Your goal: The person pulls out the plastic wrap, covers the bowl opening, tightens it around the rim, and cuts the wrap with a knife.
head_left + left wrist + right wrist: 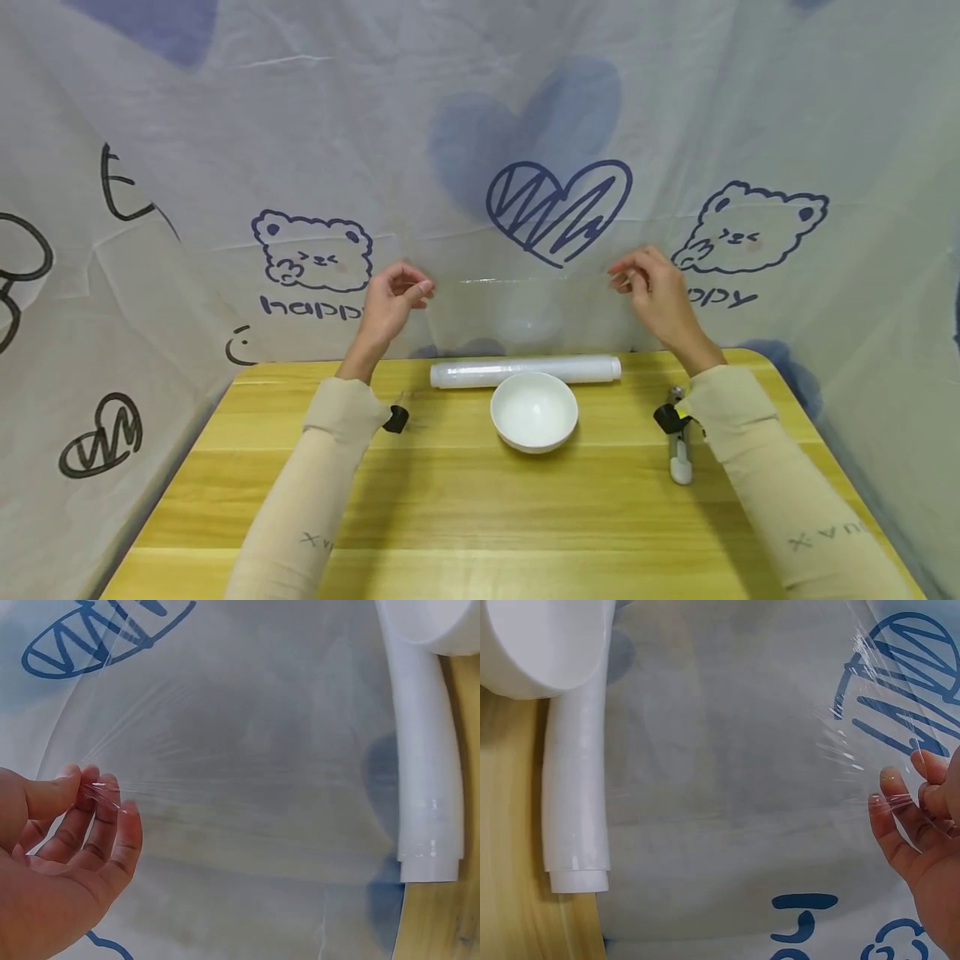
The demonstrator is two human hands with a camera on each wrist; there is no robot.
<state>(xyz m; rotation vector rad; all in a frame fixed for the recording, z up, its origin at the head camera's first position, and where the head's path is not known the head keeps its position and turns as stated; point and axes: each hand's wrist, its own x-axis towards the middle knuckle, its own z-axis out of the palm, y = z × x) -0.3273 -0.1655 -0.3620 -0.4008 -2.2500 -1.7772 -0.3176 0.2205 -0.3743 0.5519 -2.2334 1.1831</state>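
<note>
A clear sheet of plastic wrap (513, 281) stretches between the hands, with creases fanning out from the fingers in both wrist views. My left hand (392, 302) pinches one corner of it between thumb and fingers, and my right hand (660, 293) pinches the opposite corner. Both hands are raised above the table's far edge. Below them lies the white wrap roll (592, 367), sideways along that edge, and the film spans from the fingers toward it. In front of the roll stands a white bowl (534, 412), upright, with nothing seen inside.
The wooden table (480, 525) has a tool with a grey and white handle (680, 467) on its right side, partly hidden by the right wrist's camera. Behind the table hangs a pale cloth (337, 125) printed with hearts and bears.
</note>
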